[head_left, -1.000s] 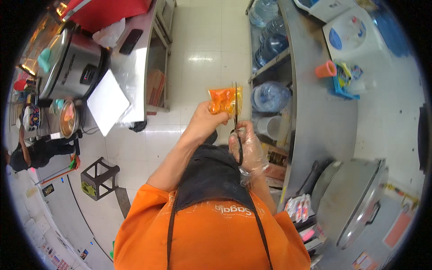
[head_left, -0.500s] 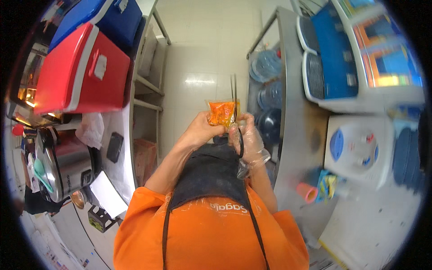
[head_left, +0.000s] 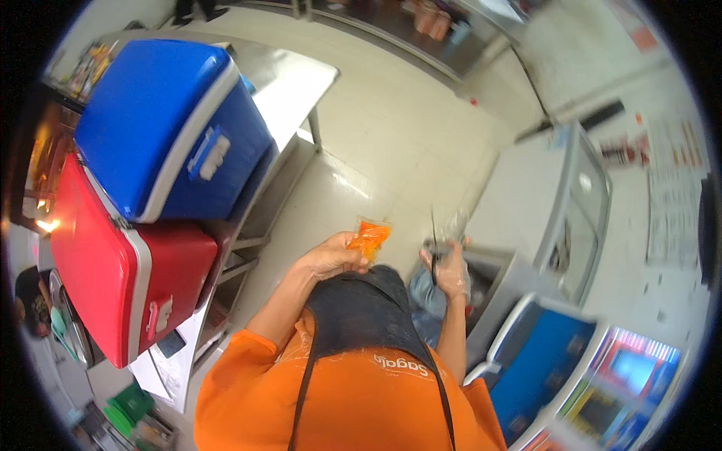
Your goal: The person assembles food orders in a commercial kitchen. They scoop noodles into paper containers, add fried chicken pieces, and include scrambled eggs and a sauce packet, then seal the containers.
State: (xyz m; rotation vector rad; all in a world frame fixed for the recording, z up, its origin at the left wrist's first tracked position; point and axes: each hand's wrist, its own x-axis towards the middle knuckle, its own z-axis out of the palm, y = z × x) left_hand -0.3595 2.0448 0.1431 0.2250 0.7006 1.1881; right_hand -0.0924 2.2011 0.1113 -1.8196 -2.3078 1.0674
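Observation:
My left hand [head_left: 331, 259] is closed around a small clear plastic bag of orange filling [head_left: 369, 235], held up in front of my chest. My right hand [head_left: 450, 270], in a thin clear glove, grips a pair of scissors [head_left: 434, 244] with the blades pointing up and away from me. The scissors stand a short way to the right of the bag and do not touch it. My orange shirt and dark apron fill the lower middle of the picture.
A blue cooler box [head_left: 165, 128] and a red cooler box [head_left: 120, 278] sit on a steel table [head_left: 293, 75] at my left. A white chest freezer [head_left: 541, 210] and blue crates [head_left: 534, 368] stand at my right. Pale floor tiles [head_left: 391, 143] lie ahead.
My view has swung round, so the coolers now fill the left and a freezer shows at the right. My hands have drawn apart: the scissors have moved right, away from the bag.

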